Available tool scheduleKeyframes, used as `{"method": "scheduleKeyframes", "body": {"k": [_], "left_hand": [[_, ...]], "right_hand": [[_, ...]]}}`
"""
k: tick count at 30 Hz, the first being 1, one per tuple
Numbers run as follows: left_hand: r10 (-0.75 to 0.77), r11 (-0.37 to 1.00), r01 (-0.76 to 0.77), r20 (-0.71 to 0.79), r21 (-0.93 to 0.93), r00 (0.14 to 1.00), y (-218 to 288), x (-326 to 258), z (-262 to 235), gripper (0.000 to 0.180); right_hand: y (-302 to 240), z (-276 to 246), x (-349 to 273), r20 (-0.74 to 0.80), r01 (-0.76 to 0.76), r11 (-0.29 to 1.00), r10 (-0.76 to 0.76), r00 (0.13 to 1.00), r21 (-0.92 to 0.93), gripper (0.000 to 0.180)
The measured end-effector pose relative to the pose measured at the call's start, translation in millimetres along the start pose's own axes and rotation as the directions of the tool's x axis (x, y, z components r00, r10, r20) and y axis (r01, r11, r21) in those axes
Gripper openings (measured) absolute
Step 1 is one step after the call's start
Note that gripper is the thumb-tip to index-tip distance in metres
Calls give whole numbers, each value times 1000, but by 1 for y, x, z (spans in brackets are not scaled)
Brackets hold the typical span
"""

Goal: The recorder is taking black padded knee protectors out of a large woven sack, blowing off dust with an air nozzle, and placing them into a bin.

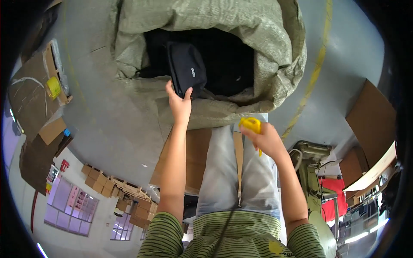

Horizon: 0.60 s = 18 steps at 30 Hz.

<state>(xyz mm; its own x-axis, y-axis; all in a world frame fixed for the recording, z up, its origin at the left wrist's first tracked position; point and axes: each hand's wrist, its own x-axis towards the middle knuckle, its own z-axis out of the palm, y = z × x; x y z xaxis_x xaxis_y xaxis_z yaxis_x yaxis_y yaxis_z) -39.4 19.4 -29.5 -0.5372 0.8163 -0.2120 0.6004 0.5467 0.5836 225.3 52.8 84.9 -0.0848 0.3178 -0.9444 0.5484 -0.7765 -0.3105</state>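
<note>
My left hand (pixel 180 102) grips the near end of a small black zip pouch (pixel 187 64), thumb on its top face and fingers along its left edge. The pouch is held over the mouth of a large olive woven sack (pixel 211 16) with its rim rolled outward. Inside the sack lie dark contents (pixel 230 64), too dark to make out singly. Nearer to me and to the right, my right hand (pixel 264 138) is closed round a yellow plastic handheld tool (pixel 250 124) with a rounded head; its exact kind cannot be told.
A flattened cardboard piece (pixel 195 155) lies below the sack, by my legs. Green machinery (pixel 312 172) stands close on my right, with cardboard sheets (pixel 370 109) beyond. On the left is a cardboard-covered surface with a yellow tape roll (pixel 53 87). A yellow line (pixel 316 71) crosses the grey floor.
</note>
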Motion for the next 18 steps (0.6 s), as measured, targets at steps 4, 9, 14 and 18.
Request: {"method": "scheduleKeyframes", "body": {"k": [4,9,14,18], "left_hand": [[-186,928,201,80,-312,979,9,0,-35,29],[-240,898,224,5,-378,971,5,-2,-53,28],[-233,921,240,58,-305,971,-10,-17,-62,32],[-547,421,460,186,-781,816,-33,-15,-60,27]], "right_hand": [[-32,0,1,90,-10,998,15,996,-56,44],[-56,18,14,42,83,985,-78,996,-151,48],[-48,34,27,10,206,961,-207,978,-185,52],[-58,39,12,322,66,983,-7,947,-172,51]]}}
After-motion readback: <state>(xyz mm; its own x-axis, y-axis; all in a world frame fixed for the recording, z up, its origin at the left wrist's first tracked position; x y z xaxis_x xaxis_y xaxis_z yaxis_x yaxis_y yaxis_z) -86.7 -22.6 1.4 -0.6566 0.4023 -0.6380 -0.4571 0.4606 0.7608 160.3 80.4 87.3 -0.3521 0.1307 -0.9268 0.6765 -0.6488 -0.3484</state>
